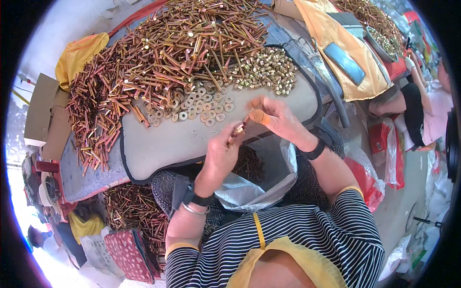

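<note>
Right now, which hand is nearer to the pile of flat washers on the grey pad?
Right. The right hand sits just beside the flat washers, at their near right edge; the left hand is lower, closer to the person, holding a bolt.

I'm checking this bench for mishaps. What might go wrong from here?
The bolt, pinched between the left hand and right hand over the open bag, may slip and drop in. The heaped bolts crowd the washers and nuts, so they may mix.

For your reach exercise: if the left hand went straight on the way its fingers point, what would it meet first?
Probably the right hand: the left hand points up-right along the bolt both hands hold, toward the right fingers. Depth is unclear.
</note>
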Motion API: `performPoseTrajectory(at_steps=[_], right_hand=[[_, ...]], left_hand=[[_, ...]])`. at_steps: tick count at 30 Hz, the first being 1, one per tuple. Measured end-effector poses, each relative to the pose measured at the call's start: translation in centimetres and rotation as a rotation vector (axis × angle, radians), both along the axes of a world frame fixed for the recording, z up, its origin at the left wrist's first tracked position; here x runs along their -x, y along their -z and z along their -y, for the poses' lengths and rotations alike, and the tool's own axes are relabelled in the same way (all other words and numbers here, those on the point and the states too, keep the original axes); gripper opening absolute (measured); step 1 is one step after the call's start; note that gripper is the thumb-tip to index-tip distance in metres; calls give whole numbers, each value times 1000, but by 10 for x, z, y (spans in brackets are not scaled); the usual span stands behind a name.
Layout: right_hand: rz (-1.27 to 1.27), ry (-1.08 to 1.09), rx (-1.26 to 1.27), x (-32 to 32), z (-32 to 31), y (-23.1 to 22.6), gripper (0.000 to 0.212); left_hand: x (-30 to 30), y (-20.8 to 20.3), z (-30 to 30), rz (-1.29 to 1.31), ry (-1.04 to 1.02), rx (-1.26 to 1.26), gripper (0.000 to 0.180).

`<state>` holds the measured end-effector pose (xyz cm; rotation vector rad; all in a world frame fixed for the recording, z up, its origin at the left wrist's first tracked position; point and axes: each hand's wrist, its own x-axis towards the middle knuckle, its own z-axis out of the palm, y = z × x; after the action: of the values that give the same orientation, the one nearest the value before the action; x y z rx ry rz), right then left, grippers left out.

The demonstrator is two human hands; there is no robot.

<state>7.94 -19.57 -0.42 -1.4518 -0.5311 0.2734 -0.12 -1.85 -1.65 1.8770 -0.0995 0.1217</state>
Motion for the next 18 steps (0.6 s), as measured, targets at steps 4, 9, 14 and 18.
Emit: performPoseTrajectory(at_steps=[4,9,14,18], right_hand=[[58,163,-110,-1,-5,-4,25],[138,80,267,-6,8,-5,17],[273,137,91,-2,-1,-4,18],[174,35,464,-3,11,-4,19]], left_hand=[[-5,-7,-8,-146,69,240,19],[0,0,-5,-105,142,193,17],[0,-10,-10,-287,93,266,15],[4,-8,-5,-173,143,219,19]])
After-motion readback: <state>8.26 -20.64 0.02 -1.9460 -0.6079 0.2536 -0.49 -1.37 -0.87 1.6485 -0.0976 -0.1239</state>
